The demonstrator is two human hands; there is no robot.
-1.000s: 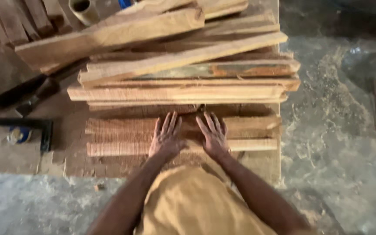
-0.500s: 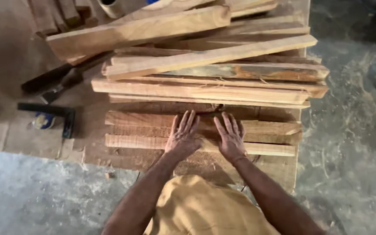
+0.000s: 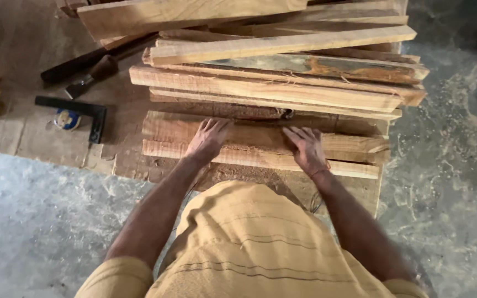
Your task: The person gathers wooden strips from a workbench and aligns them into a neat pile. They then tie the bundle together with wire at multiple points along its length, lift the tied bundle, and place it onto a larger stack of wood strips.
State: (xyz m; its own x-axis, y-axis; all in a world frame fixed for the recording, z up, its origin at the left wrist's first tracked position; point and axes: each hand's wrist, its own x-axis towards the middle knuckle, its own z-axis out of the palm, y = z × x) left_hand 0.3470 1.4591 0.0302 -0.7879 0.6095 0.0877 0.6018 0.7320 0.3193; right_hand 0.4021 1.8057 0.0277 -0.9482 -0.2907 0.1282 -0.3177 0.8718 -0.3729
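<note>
My left hand [image 3: 207,140] lies flat, fingers spread, on the nearest rough wooden plank [image 3: 255,138] at the front of a low stack. My right hand [image 3: 306,148] rests palm down on the same plank, a hand's width to the right. Neither hand grips anything. Behind the plank rises a pile of longer wooden planks [image 3: 271,83], laid crosswise and partly skewed. My yellow shirt fills the lower middle of the head view.
A black try square [image 3: 81,113] and a small blue and yellow tape measure [image 3: 67,120] lie on the wooden platform to the left. A dark-handled tool [image 3: 92,74] lies behind them. Dusty concrete floor [image 3: 448,165] surrounds the platform, strewn with sawdust.
The view has shifted so the stack sits further right and closer. My hands have moved apart along the front plank, still flat on it.
</note>
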